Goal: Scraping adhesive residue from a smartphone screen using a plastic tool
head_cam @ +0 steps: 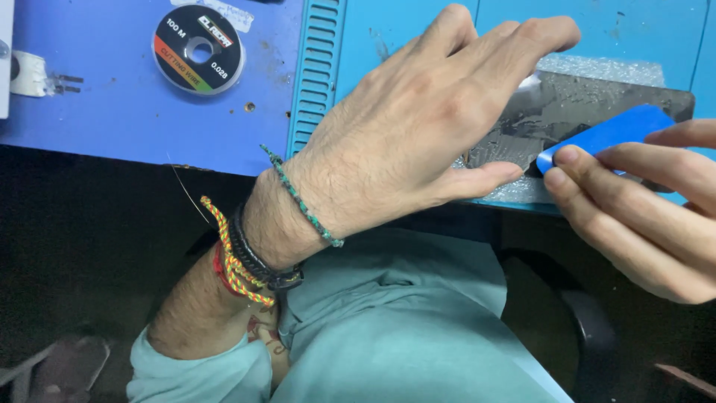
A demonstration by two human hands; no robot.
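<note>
My left hand (425, 127) lies flat with its fingers spread over a dark, shiny flat panel (589, 112) that rests on a blue work mat (418, 22). The thumb presses at the panel's near edge. My right hand (641, 209) pinches a flat blue plastic card (608, 134) between thumb and fingers. The card's end touches the panel's near edge, just right of my left thumb. Several woven and beaded bracelets (246, 261) circle my left wrist.
A round spool of thin wire (198, 49) lies on the blue bench top (112, 112) at the upper left. A ribbed blue strip (315, 67) runs beside the mat. A small white part (30, 75) sits at the far left edge. Below are my teal clothing (403, 336) and a dark chair (589, 328).
</note>
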